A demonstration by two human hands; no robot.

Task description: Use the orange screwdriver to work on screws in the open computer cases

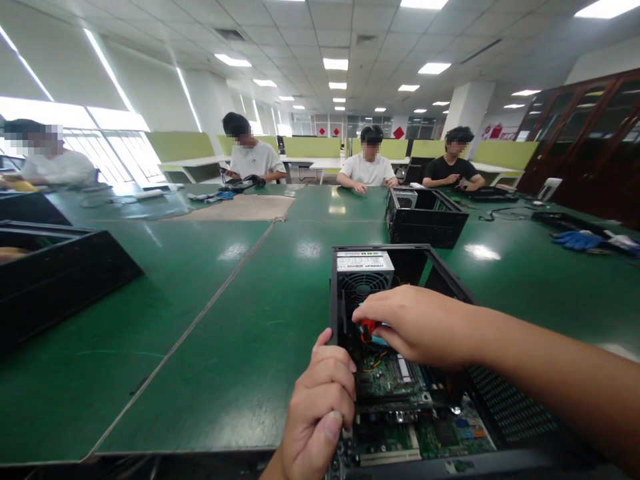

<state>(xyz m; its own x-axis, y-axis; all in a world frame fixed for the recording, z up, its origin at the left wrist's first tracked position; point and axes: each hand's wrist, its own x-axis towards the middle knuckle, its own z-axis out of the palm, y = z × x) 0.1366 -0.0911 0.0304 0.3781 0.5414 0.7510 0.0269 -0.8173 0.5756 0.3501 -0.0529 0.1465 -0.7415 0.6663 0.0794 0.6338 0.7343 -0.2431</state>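
An open black computer case (453, 277) lies in front of me on the table. My left hand (323, 400) is closed around its near left rim. Over the inside of the case, my right hand (410, 323) pinches the red and black handle of what looks like a screwdriver (369, 328). The tip of that tool is hidden. Just beneath it shows part of a light-blue round piece (379, 341), mostly covered by my fingers. A green motherboard (385, 380) with slots and thin wires fills the lower part. The power supply (365, 273) sits at the far left corner.
Another open computer case (425, 220) stands farther off on the green table (215, 333). Black cases (65, 273) are at the left. Blue gloves (580, 240) lie at the right, near cables. Several people sit working around the table's far side and left.
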